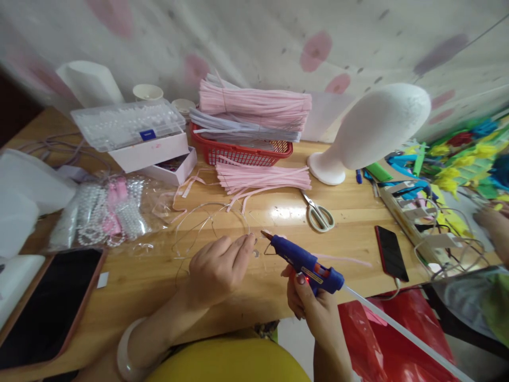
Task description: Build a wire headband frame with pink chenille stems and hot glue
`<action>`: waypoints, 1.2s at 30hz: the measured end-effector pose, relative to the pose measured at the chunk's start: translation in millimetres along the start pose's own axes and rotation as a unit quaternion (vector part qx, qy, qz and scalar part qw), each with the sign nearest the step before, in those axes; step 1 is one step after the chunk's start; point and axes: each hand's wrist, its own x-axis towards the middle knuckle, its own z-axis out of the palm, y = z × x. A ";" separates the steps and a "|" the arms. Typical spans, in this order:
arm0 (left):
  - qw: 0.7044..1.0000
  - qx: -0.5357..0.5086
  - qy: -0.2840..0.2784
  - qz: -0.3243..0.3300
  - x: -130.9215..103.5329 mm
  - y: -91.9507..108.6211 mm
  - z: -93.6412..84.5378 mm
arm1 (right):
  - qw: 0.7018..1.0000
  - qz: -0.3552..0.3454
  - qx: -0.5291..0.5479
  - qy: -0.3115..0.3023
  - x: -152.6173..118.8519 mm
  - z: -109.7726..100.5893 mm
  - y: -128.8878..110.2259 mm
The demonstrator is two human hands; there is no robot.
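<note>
My right hand (314, 302) is wrapped around the handle of a blue glue gun (300, 258), whose red light is lit. A long, clear glue stick (401, 317) sticks out of its back end. The gun's nozzle points left, close to the fingertips of my left hand (222, 265) but apart from them. My left hand is closed in a pinch on a thin wire frame (207, 205) with several curved loops, resting over the table. A pink fuzzy strip (345, 259) lies behind the gun. Scissors (319, 215) rest beyond it.
A red basket (242, 155) bears bundles of pink and white pipe cleaners, with a pink bundle (262, 178) before it. A white foam head (377, 127) stands right. Bagged beads (111, 209), a tablet (51, 302), a phone (391, 253) and a power strip (409, 228) surround. Another person's hand (493, 223) is far right.
</note>
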 end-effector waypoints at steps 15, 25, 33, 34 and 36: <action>1.000 -0.001 0.002 -0.010 0.9 3.7 3.6 | 0.998 -0.022 -0.034 0.052 5.6 -6.5 1.6; 1.000 0.004 -0.016 -0.023 3.0 4.9 1.9 | 1.000 -0.001 -0.015 0.016 -1.3 -2.3 8.5; 1.000 -0.004 -0.008 -0.019 2.1 7.6 3.4 | 0.996 -0.031 -0.067 0.053 4.6 -7.7 11.2; 1.000 -0.005 -0.007 -0.020 1.9 7.8 3.5 | 0.996 -0.028 -0.064 0.051 5.7 -9.0 12.2; 1.000 -0.006 -0.003 -0.020 1.7 7.8 3.5 | 0.997 -0.023 -0.056 0.039 6.9 -11.4 14.9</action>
